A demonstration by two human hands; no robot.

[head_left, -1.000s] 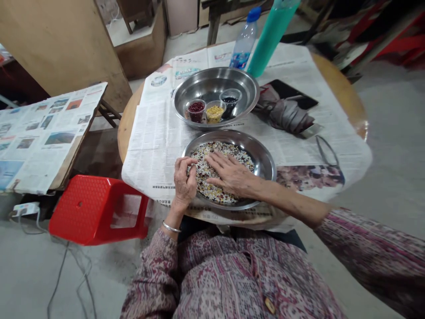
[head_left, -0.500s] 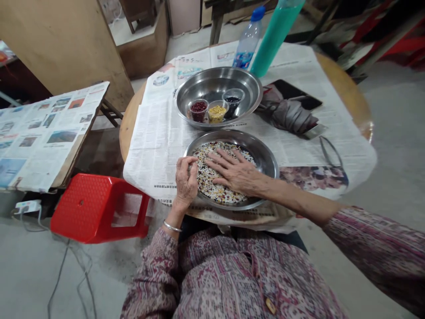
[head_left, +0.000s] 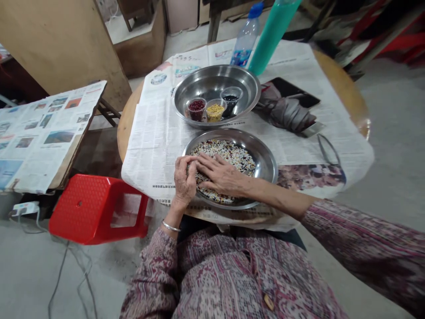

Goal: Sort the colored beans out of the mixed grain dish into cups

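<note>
Left hand (head_left: 184, 177) curled tight, fingertips pinching into the mixed multicoloured grains (head_left: 229, 155) in a round steel pan (head_left: 267, 166); right hand (head_left: 221, 175) open flat across them, at the near edge of the round wooden table (head_left: 345, 93)!

And there it was: soft, even indoor light, only faint shadows beneath the fingers (head_left: 212, 165), a pale glare on the steel plate (head_left: 264, 159) just beyond them, and the wide lens bending the round table (head_left: 345, 88) far past them.

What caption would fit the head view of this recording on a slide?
Left hand and right hand rest in mixed grains on a steel plate, beside a steel bowl of three filled cups.
</note>
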